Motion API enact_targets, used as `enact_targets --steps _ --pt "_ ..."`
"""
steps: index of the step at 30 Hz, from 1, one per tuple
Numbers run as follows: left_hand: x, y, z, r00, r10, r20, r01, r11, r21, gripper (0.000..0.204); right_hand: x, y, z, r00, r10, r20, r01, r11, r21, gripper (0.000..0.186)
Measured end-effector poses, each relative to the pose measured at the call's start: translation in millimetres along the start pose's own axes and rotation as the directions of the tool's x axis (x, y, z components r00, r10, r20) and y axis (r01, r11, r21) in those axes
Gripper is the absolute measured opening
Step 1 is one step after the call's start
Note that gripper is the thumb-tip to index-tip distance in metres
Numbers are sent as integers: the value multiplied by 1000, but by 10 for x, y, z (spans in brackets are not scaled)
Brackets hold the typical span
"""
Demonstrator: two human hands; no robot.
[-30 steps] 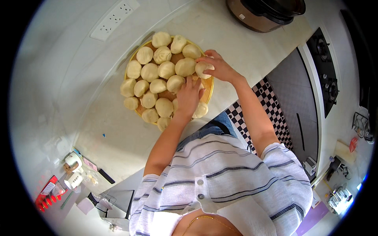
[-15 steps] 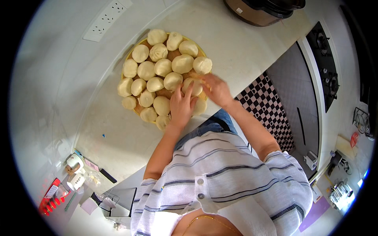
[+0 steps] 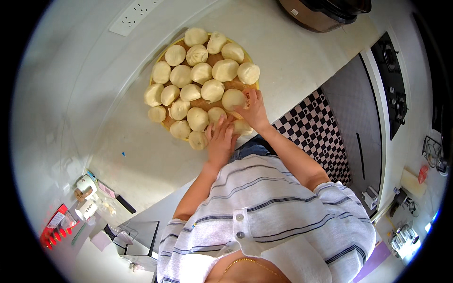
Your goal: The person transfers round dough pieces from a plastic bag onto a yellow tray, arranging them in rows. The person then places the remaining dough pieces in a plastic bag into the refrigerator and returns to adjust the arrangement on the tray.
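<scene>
Many pale, round buns (image 3: 201, 73) sit on a round tray with a yellow rim (image 3: 150, 78), on the pale countertop. My right hand (image 3: 255, 112) is at the tray's right side, its fingers and thumb curved around one bun (image 3: 234, 99), which rests on the tray. Closer to me, my left hand (image 3: 221, 141) lies at the tray's near edge with its fingers apart. Its fingertips touch the near side of another bun (image 3: 217, 114), and a further bun (image 3: 242, 127) is just right of its thumb, partly covered.
A brown and black cooker (image 3: 315, 14) stands at the far right of the counter. Beyond the counter's right edge is a checkered floor mat (image 3: 317, 125), then a black gas hob (image 3: 395, 89). A white mug-like container (image 3: 86, 187) and red-handled things (image 3: 56, 231) are at the lower left.
My left hand has moved off the bun under my right hand, down toward the near edge. My right hand has closed around that bun's right side. The view has shifted slightly.
</scene>
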State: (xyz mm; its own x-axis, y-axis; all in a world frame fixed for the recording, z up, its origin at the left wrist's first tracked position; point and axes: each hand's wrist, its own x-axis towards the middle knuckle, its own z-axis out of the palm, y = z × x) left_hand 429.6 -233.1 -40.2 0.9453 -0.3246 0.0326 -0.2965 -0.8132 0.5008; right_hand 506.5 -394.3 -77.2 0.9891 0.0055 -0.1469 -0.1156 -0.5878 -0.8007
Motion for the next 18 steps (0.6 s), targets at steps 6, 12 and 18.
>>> enact_targets --steps 6,12,18 --pt "-127 -132 118 1000 25 -15 -27 980 -197 57 -259 -124 82 980 199 16 -196 944 265 65" --pt "-135 -59 -73 997 -65 -48 48 953 -300 58 -164 22 -219 959 206 195 -277 833 480 46" --pt "-64 -129 -103 988 -151 -13 133 900 -416 55 45 -72 -228 947 188 262 -287 860 421 46"
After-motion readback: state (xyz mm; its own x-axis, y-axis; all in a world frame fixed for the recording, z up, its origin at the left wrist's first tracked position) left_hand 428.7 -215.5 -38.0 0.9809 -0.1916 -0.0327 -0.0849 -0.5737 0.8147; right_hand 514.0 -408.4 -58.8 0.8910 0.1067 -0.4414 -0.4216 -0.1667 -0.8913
